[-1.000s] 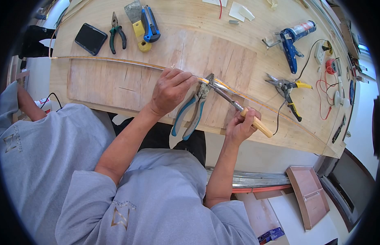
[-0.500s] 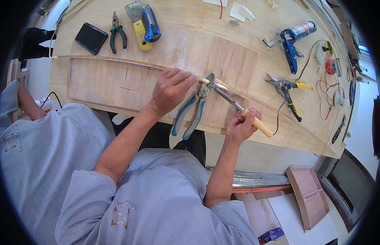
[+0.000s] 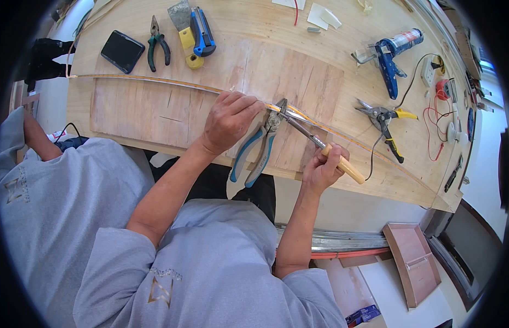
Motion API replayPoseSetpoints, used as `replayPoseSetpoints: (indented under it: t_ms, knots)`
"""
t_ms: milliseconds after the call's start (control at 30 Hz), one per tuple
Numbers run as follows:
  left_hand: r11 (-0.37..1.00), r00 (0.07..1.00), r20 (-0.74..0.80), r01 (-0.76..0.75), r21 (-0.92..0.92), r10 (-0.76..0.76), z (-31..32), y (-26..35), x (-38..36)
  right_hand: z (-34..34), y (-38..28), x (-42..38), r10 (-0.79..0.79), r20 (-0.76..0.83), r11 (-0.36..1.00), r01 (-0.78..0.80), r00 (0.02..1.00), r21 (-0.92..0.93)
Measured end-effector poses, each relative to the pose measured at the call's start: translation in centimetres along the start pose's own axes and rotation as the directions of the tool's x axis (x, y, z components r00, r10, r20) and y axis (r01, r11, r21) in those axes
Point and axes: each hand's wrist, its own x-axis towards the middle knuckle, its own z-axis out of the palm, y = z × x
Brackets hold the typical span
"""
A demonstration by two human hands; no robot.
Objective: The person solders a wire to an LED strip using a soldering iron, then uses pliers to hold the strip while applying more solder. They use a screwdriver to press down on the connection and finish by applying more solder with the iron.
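My right hand (image 3: 324, 170) is wrapped round the wooden handle of a soldering iron (image 3: 350, 168). Its metal shaft slants up left, and its tip meets the strip by the jaws of blue-grey pliers (image 3: 258, 147). With fingers pinched together, my left hand (image 3: 231, 121) grips a long thin yellow-orange strip, which looks like an LED strip (image 3: 172, 82), just left of those jaws. The pliers lie with their handles over the table's front edge. To the right, the strip continues past the iron (image 3: 342, 134). Whether solder or wire is between my left fingertips is hidden.
On the wooden table (image 3: 353, 33) are a phone (image 3: 123, 51), green-handled pliers (image 3: 158, 46), a scraper (image 3: 184, 35), a blue utility knife (image 3: 202, 33), a caulking gun (image 3: 390, 60), yellow-handled snips (image 3: 387, 118) and a power strip (image 3: 429, 72). Another person (image 3: 85, 186) sits close at left.
My hands, the iron and the pliers hold nearly the same positions. At the left, the other person's hand area has shifted slightly, with dark cloth now showing beside it.
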Motion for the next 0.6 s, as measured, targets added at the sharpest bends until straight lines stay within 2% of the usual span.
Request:
replayPoseSetpoints:
  t_ms: [600]
  knots:
    - [1.000,1.000,-0.003,-0.003,-0.003,0.003,0.02,0.03,0.02,0.15,-0.07,-0.07,0.001,0.001,1.000,-0.001,1.000,0.007]
